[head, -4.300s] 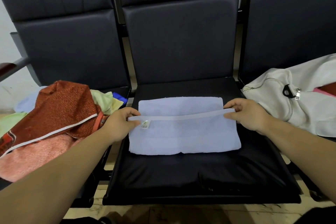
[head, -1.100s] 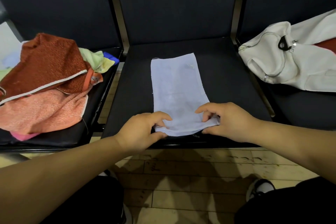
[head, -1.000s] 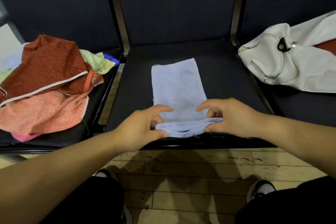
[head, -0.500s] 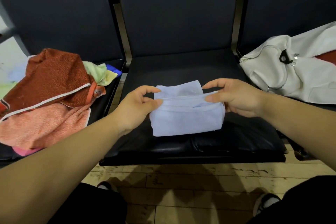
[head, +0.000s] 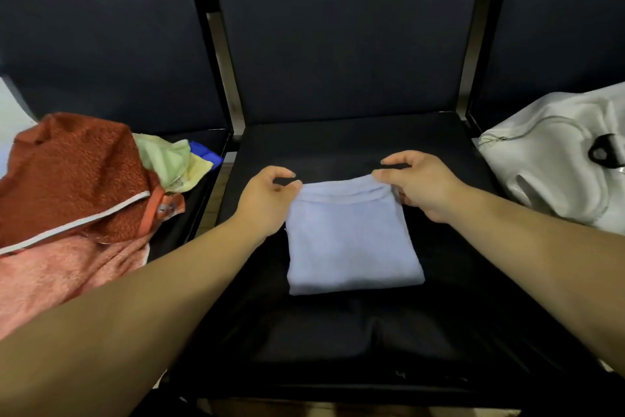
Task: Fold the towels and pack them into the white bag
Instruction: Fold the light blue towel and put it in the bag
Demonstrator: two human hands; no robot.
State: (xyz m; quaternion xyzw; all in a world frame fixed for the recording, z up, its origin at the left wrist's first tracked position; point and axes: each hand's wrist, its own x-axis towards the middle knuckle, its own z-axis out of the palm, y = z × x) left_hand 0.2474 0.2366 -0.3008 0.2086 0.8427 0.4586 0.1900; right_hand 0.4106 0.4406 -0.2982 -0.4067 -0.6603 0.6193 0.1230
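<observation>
A light blue towel (head: 351, 240) lies folded into a small rectangle on the middle black seat (head: 338, 332). My left hand (head: 267, 196) pinches its far left corner. My right hand (head: 419, 183) pinches the far right corner, thumb on top of the folded edge. The white bag (head: 554, 159) lies on the right seat with its zipper open and a black pull tab showing. A heap of unfolded towels (head: 74, 186) in rust red, salmon, pale green and blue fills the left seat.
Three dark padded seats stand in a row with metal posts between the backrests. Bare seat surface shows in front of and behind the blue towel. A strip of tiled floor shows at the bottom edge.
The long strip of blue towel was folded from its near end away from me. Both hands carried that end to the far edge, and the towel now lies as a compact rectangle.
</observation>
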